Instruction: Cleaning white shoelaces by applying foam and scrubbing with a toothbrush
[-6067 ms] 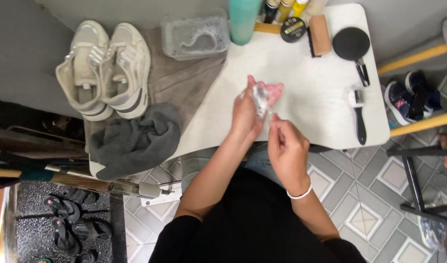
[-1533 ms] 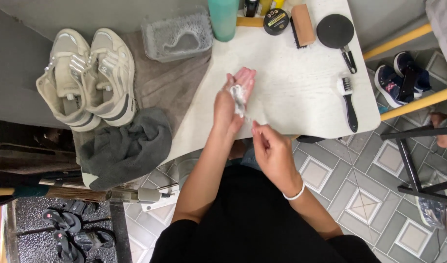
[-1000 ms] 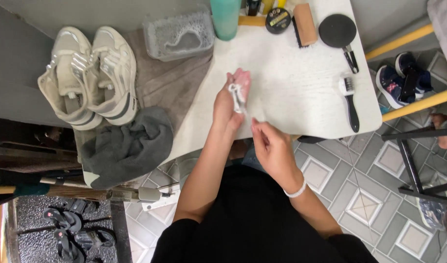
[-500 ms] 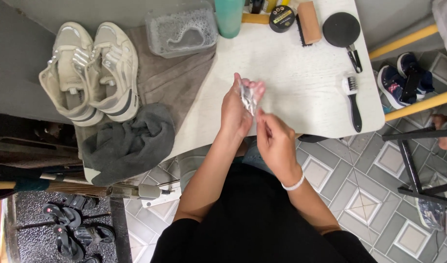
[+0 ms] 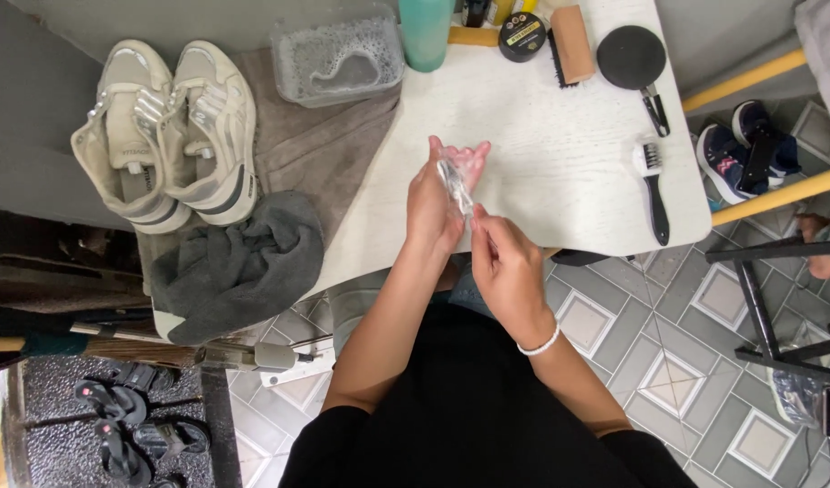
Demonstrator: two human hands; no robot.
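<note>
White table [image 5: 560,172]: lying across the upper middle of the view, bearing nearly everything listed here.

Brown towel [image 5: 320,158]: spreading flat over the table's left part, under the shoes and the tub.

Grey cloth [image 5: 234,267]: sitting crumpled at the table's near left corner, overlapping the towel's edge.

Pair of cream sneakers [image 5: 166,136]: lying side by side on the towel, soles down, laces removed as far as can be seen.

Clear plastic tub [image 5: 338,59]: standing at the towel's far edge, holding foamy water.

Teal bottle [image 5: 426,32]: standing just right of the tub.

Round black brush [image 5: 634,59]: lying at the far right, handle pointing toward the near edge.

Wooden brush [image 5: 570,41]: lying just left of the round one.

Round tin [image 5: 522,34]: sitting beside the wooden brush.

Small black-handled brush [image 5: 652,185]: lying near the table's right edge, bristles away from the person.

Left hand [image 5: 438,203]: hovering above the table's middle, fingers extending upward and close together, with a thin clear plastic glove [image 5: 457,181] going over them.

Right hand [image 5: 505,262]: holding just beside the left one, thumb and forefinger pinching the glove's lower edge, other fingers curling in; white bracelet [image 5: 537,345] circling the wrist.
</note>
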